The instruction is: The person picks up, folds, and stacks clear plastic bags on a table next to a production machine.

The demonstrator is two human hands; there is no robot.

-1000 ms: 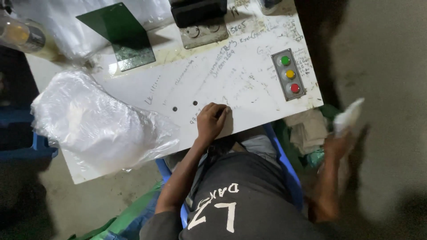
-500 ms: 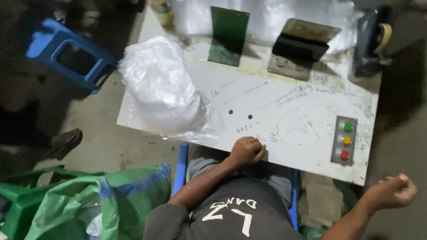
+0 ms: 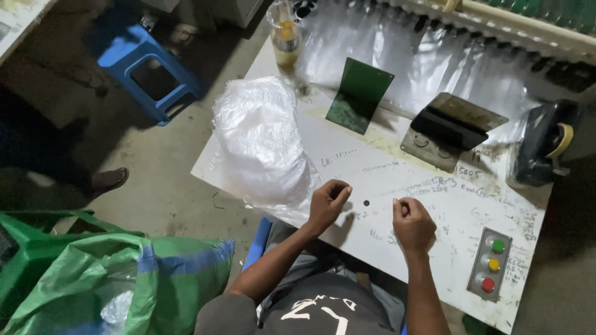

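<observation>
Both hands are over the near middle of the white counter (image 3: 434,205), hovering right by the two small dark holes (image 3: 366,203) in its top. The left hand (image 3: 329,201) has its fingertips drawn together like it's pinching something tiny, but honestly I can't make out anything between them. The right hand (image 3: 413,223) is curled in a loose fist, thumb against the fingers, and again I can't tell if there's anything inside. So neither hand is gripping anything I could name.

As far as progress goes: looks like early days or between pieces. Nothing is sitting on the holes, and no finished items are laid out near the hands. The big bundle of clear plastic bags (image 3: 264,139) lies on the left part of the counter, just beside the left hand, and looks full.

Further back there's a green plate (image 3: 360,96) standing up, a black-and-metal press fixture (image 3: 450,130) to its right, a tape dispenser (image 3: 546,146) at the far right, and a bottle (image 3: 284,37) at the far edge. The three-button box (image 3: 492,265) sits near right, untouched.
</observation>
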